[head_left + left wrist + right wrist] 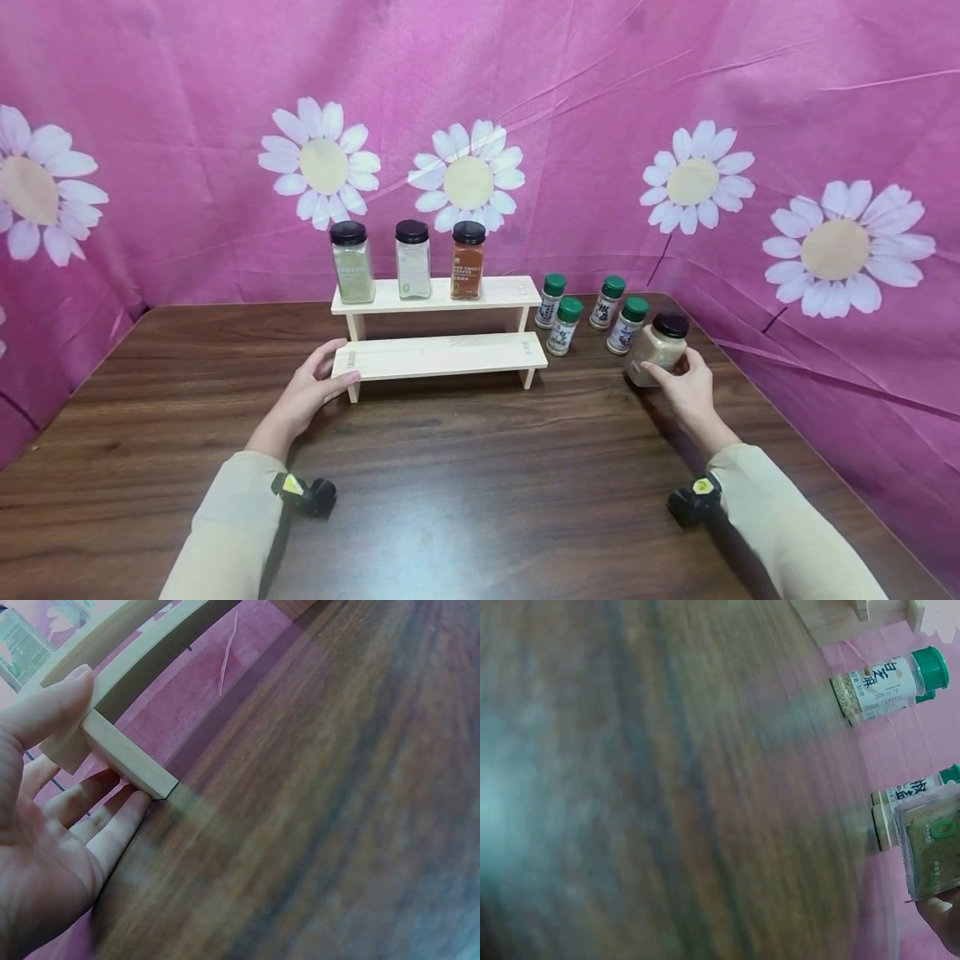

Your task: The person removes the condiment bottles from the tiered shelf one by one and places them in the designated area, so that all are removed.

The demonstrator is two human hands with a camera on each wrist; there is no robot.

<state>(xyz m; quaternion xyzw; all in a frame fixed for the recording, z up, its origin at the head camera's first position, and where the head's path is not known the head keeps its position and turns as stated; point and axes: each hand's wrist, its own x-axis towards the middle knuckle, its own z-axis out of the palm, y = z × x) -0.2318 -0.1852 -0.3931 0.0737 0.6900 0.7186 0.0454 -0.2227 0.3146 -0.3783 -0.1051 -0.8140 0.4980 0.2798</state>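
Note:
At the left end of a two-tier wooden rack [442, 356], my left hand [306, 392] grips the lower step. In the left wrist view the thumb [52, 705] lies over the board and fingertips touch the leg [131, 757]. On the right, my right hand [690, 392] holds a square spice jar [647, 357] with a black lid and tan contents, slightly tilted. Its label shows in the right wrist view, where most of that hand is out of frame. Whether the jar's base touches the table, I cannot tell.
Three black-lidded jars stand on the upper step: pale green [354, 271], whitish [413, 271] and red sweet pepper [467, 271]. Several green-capped shakers, including a front one [561, 333], stand between rack and held jar. Pink flowered cloth [585, 167] hangs behind the wooden table [465, 483].

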